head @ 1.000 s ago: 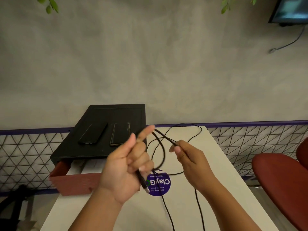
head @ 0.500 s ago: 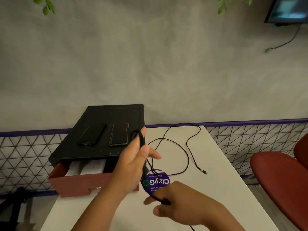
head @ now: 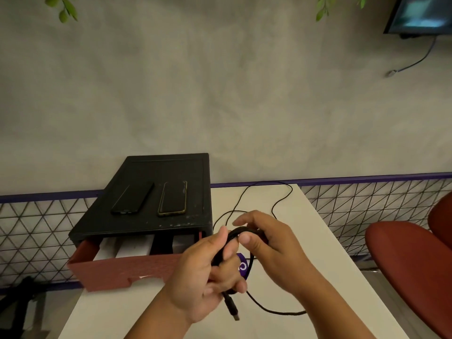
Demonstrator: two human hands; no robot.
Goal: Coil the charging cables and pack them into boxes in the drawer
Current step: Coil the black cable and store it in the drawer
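A black charging cable (head: 277, 311) is looped over my left hand (head: 200, 277), which grips the coil with the USB plug (head: 232, 311) hanging below the palm. My right hand (head: 266, 238) pinches the same cable at the top of the loop, just above my left fingers. A slack length trails across the white table (head: 330, 277) towards me. A second black cable (head: 281, 199) lies loose at the table's far end. The red drawer (head: 122, 270) stands pulled out of a black cabinet (head: 156, 192), with white boxes (head: 127, 250) inside it.
Two dark phones (head: 133, 199) (head: 172, 198) lie on top of the black cabinet. A purple round sticker (head: 243, 266) shows on the table behind my hands. A red chair (head: 411, 265) stands at the right, and wire mesh fencing runs behind the table.
My right hand has risen from low near the table's front up to my left hand, bringing the cable over as another loop. My left hand has dropped slightly.
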